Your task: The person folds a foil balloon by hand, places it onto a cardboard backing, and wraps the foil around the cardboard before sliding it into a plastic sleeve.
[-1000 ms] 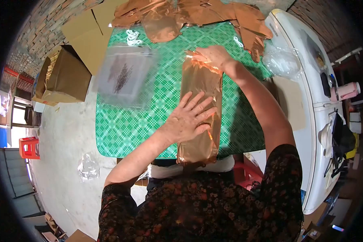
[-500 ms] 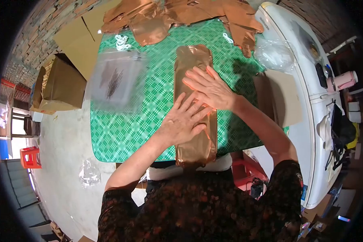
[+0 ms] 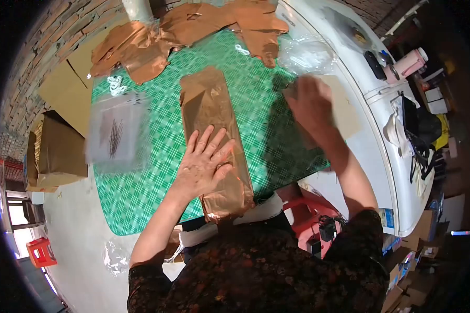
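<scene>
A long, shiny copper-coloured packet (image 3: pixel 206 107) lies on the green checked tablecloth (image 3: pixel 162 198), its near end at the table's front edge. Spread flat on the lower half of the packet is my left hand (image 3: pixel 199 166), fingers apart, holding nothing. My right hand (image 3: pixel 312 107) is off to the right, over the table's right edge beside a cardboard box (image 3: pixel 344 104). Motion smears its fingers, so whether it holds something cannot be made out.
Copper-coloured sheets (image 3: pixel 193 23) lie along the table's far edge. Clear bags with dark thin pieces (image 3: pixel 115 133) lie at the left, near white string (image 3: pixel 116 85). Clear plastic (image 3: pixel 308 55) is at the far right, beside a white fridge (image 3: pixel 373 104). A red stool (image 3: pixel 41 252) stands on the floor.
My right hand has left the packet and moved right to the cardboard box. My left hand stays on the packet. The camera view has turned toward the right.
</scene>
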Demonstrator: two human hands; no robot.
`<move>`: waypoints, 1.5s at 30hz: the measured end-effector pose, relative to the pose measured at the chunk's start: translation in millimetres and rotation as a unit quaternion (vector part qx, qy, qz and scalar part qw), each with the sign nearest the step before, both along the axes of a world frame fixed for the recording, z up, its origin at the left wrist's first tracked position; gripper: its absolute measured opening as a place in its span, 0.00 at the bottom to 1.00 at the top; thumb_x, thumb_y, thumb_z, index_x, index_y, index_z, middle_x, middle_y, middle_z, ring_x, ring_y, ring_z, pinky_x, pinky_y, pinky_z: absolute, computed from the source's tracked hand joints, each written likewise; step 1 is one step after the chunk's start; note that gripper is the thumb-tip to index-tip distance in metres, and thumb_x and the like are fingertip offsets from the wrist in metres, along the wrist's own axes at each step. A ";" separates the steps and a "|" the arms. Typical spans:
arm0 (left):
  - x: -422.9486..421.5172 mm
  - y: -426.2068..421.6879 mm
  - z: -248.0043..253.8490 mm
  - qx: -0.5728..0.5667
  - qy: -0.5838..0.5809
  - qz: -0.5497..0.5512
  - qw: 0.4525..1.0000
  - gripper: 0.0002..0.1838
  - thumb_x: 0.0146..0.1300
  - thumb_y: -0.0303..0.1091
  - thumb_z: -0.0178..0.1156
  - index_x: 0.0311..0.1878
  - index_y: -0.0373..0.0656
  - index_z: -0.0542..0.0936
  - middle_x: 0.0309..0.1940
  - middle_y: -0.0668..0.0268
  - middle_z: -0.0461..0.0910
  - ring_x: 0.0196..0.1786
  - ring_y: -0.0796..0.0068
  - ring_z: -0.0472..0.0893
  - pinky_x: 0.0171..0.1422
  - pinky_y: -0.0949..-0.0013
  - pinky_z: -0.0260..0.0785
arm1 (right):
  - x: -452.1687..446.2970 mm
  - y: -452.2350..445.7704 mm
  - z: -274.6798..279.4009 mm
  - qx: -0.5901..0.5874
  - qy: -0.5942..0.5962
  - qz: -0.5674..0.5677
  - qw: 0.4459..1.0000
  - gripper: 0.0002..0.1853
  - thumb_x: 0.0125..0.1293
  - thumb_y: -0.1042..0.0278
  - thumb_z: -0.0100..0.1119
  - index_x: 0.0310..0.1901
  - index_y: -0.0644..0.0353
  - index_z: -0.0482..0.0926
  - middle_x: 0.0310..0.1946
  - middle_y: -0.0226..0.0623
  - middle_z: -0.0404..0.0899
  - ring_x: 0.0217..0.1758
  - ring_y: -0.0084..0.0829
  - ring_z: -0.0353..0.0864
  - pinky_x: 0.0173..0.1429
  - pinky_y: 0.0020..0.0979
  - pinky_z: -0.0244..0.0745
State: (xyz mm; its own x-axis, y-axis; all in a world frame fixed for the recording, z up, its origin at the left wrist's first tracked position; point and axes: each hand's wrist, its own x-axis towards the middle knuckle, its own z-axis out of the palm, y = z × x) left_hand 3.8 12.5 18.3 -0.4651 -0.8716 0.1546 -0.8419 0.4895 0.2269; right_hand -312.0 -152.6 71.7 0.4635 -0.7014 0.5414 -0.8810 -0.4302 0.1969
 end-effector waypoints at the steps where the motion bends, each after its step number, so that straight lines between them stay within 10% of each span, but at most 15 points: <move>1: 0.2 -0.2 -0.1 -0.001 -0.002 -0.001 1.000 0.35 0.83 0.59 0.49 0.85 0.54 0.66 0.88 0.60 0.59 0.90 0.49 0.52 0.94 0.41 0.36 | -14.8 13.4 12.0 0.034 -0.012 -0.055 0.998 0.27 0.65 0.57 0.71 0.60 0.66 0.80 0.56 0.47 0.82 0.59 0.50 0.81 0.61 0.52 0.75; 13: 0.5 -0.2 3.2 0.006 0.039 0.005 0.999 0.42 0.78 0.59 0.56 0.87 0.46 0.63 0.87 0.58 0.61 0.90 0.48 0.54 0.94 0.40 0.39 | -51.4 40.8 -39.7 -0.025 0.172 -0.113 0.978 0.15 0.72 0.65 0.63 0.55 0.65 0.85 0.41 0.40 0.87 0.44 0.37 0.89 0.41 0.38 0.88; 25: 1.8 1.5 10.7 0.038 0.050 0.003 0.998 0.41 0.80 0.60 0.52 0.88 0.48 0.61 0.89 0.60 0.58 0.91 0.51 0.50 0.95 0.44 0.34 | -40.5 34.4 -16.8 0.024 0.016 -0.081 0.996 0.10 0.72 0.60 0.69 0.38 0.56 0.83 0.40 0.38 0.85 0.47 0.43 0.87 0.44 0.44 0.86; 45: -0.3 0.1 10.1 0.031 0.024 0.002 0.999 0.36 0.81 0.60 0.51 0.85 0.53 0.68 0.88 0.62 0.60 0.91 0.53 0.52 0.95 0.44 0.35 | -71.0 37.1 -0.1 0.054 -0.185 0.045 0.980 0.06 0.70 0.68 0.68 0.42 0.61 0.84 0.42 0.48 0.86 0.50 0.54 0.85 0.54 0.50 0.82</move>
State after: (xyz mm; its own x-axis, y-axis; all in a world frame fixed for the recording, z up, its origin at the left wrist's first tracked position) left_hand 3.5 12.6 28.4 -0.4558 -0.8818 0.1216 -0.8312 0.4705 0.2963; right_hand -382.9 -115.5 71.6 0.3123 -0.7287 0.6094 -0.8408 -0.5107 -0.1797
